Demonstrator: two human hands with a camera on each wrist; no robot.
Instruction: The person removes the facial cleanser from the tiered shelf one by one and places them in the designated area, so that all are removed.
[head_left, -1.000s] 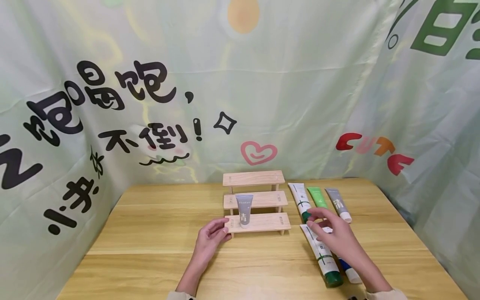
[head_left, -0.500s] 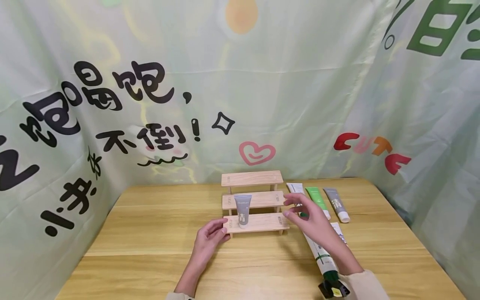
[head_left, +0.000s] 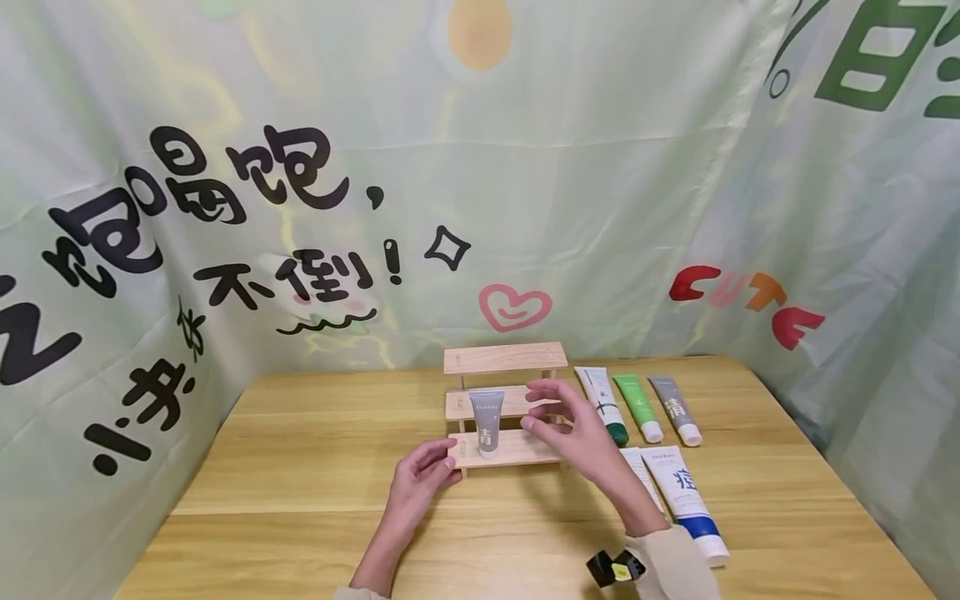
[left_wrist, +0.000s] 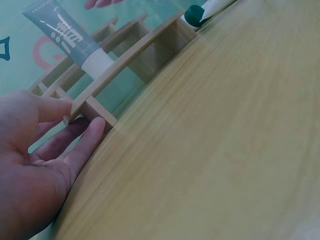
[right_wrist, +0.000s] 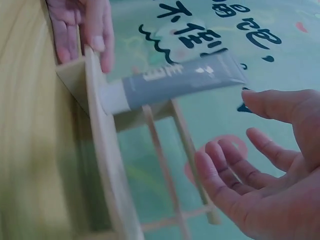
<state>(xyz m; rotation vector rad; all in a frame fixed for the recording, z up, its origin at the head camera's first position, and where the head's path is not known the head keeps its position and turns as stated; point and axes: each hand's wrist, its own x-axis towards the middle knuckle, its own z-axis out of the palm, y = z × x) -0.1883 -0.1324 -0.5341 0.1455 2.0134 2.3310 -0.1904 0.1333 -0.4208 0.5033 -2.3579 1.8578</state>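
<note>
A small three-step wooden display stand (head_left: 506, 358) stands at the back of the table. On its lowest step a grey squeeze tube (head_left: 489, 421) stands upright on its white cap, left of the step's middle. My left hand (head_left: 422, 471) holds the left end of that step between thumb and fingers; the left wrist view shows the fingers (left_wrist: 92, 135) at the step's leg. Just right of the grey tube, my right hand (head_left: 576, 429) hovers with parted, slightly bent fingers. In the right wrist view nothing lies between the thumb and fingers, and the tube (right_wrist: 182, 82) is apart from them.
Right of the stand lie a white tube with a green cap (head_left: 600, 404), a green tube (head_left: 637, 407) and another grey tube (head_left: 677, 410). Nearer me lie a blue-banded white tube (head_left: 684, 500) and a partly hidden white one (head_left: 639, 468). A printed curtain (head_left: 600, 208) hangs behind.
My right hand has moved left from above the lying tubes to beside the standing grey tube, uncovering the blue-banded tube. My left hand stays on the stand.
</note>
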